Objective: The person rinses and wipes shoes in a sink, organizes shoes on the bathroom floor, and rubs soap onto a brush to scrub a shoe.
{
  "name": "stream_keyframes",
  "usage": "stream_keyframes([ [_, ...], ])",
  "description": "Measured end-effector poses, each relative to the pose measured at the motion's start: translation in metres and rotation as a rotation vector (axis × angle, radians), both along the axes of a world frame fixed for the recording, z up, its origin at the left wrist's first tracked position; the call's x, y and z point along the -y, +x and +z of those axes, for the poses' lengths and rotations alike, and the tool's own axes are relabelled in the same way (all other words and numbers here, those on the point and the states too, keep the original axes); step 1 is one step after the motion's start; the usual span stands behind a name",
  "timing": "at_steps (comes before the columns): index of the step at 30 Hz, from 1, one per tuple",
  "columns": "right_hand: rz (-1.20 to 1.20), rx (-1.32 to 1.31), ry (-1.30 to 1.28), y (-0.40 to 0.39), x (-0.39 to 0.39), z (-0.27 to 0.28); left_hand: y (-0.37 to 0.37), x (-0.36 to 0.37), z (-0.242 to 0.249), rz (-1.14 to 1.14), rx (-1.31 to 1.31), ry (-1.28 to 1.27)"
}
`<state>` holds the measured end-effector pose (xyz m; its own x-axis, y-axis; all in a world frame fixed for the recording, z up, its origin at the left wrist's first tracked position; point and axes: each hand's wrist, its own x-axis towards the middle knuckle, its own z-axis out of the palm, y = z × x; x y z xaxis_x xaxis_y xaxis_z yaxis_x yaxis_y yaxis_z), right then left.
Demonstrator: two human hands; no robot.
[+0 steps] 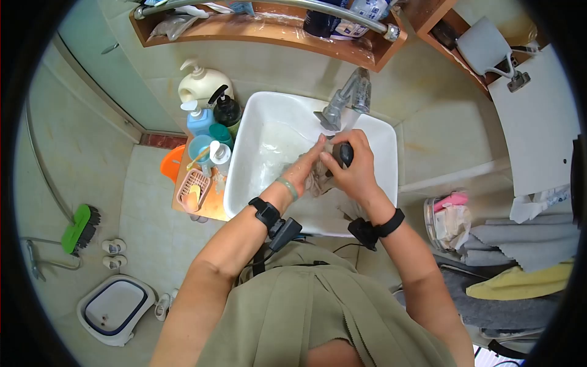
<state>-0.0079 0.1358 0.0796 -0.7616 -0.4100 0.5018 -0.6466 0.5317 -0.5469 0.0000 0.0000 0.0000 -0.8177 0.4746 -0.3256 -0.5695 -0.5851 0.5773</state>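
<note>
Both hands are over the white sink (247, 159), just below the metal faucet (342, 101), and water runs from it. My right hand (354, 165) is closed round a dark, rounded object (344, 155) that I cannot identify. My left hand (306, 164) is held beside it with its fingers stretched out, its fingertips close to the object. Beneath the hands a wet, light brown cloth (317, 182) lies in the basin, partly hidden by them. Shallow, cloudy water lies in the basin.
Left of the sink, pump bottles (226, 113), a blue cup (199, 148) and a pink soap basket (194, 188) crowd a wooden ledge (214, 205). A wooden shelf (263, 18) hangs above. Grey and yellow towels (520, 281) are at the right; a folding basin (116, 309) stands on the floor.
</note>
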Motion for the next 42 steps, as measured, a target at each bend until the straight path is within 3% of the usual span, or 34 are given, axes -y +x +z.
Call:
stream_keyframes([
  [6,-0.11,0.137,-0.038,-0.008,0.012,-0.001,-0.006,-0.008,-0.011,0.209,0.083,-0.058],
  [9,-0.145,0.347,-0.136,-0.011,0.005,-0.004,-0.009,-0.01,-0.004,0.282,0.12,-0.14],
  [12,0.079,0.314,-0.319,-0.008,-0.003,-0.016,-0.009,-0.005,0.001,0.275,0.252,-0.222],
  [15,0.067,0.273,-0.218,-0.006,-0.013,-0.025,-0.015,-0.004,-0.024,0.152,0.14,0.009],
  [17,-0.001,0.482,-0.403,-0.01,-0.022,-0.019,-0.011,-0.002,-0.017,-0.032,0.222,0.083],
  [19,-0.059,0.6,-0.452,-0.014,-0.038,-0.013,-0.004,0.008,0.006,-0.064,0.208,0.131],
  [21,-0.14,0.585,-0.691,-0.018,-0.054,-0.016,-0.015,0.018,-0.001,-0.146,0.075,-0.205],
  [22,-0.136,0.588,-0.687,-0.02,-0.057,-0.01,-0.02,0.025,-0.009,-0.118,-0.025,-0.564],
  [23,-0.163,0.56,-0.746,-0.021,-0.061,-0.002,-0.016,0.029,-0.019,-0.118,-0.023,-0.563],
  [25,-0.19,0.528,-0.806,-0.021,-0.066,0.007,-0.007,0.032,-0.04,0.405,-0.319,-0.901],
  [27,-0.258,0.525,-0.849,-0.024,-0.067,0.012,-0.001,0.029,-0.043,0.324,-0.217,-0.849],
  [29,-0.272,0.521,-0.839,-0.026,-0.064,0.013,0.016,0.017,-0.012,0.334,-0.035,-0.418],
  [31,-0.415,0.638,-0.862,-0.025,-0.054,0.015,0.01,0.001,-0.022,0.279,-0.025,-0.325],
  [33,-0.517,0.667,-0.775,-0.028,-0.045,0.01,0.005,-0.015,-0.028,0.276,-0.111,-0.415],
  [34,-0.54,0.699,-0.774,-0.033,-0.043,0.002,-0.001,-0.016,-0.032,0.205,-0.099,-0.668],
  [37,-0.607,0.724,-0.676,-0.033,-0.03,0.002,0.0,-0.021,-0.044,0.32,0.075,-0.685],
  [38,-0.519,0.661,-0.572,-0.032,-0.026,0.002,-0.004,-0.023,-0.053,0.32,0.073,-0.684],
  [40,-0.435,0.598,-0.467,-0.031,-0.02,0.002,-0.014,-0.034,-0.087,0.256,-0.075,-1.152],
  [41,-0.45,0.532,-0.392,-0.031,-0.016,0.003,-0.018,-0.04,-0.103,0.253,-0.075,-1.15],
  [42,-0.463,0.466,-0.317,-0.033,-0.012,0.004,-0.021,-0.046,-0.118,0.135,-0.355,-1.413],
])
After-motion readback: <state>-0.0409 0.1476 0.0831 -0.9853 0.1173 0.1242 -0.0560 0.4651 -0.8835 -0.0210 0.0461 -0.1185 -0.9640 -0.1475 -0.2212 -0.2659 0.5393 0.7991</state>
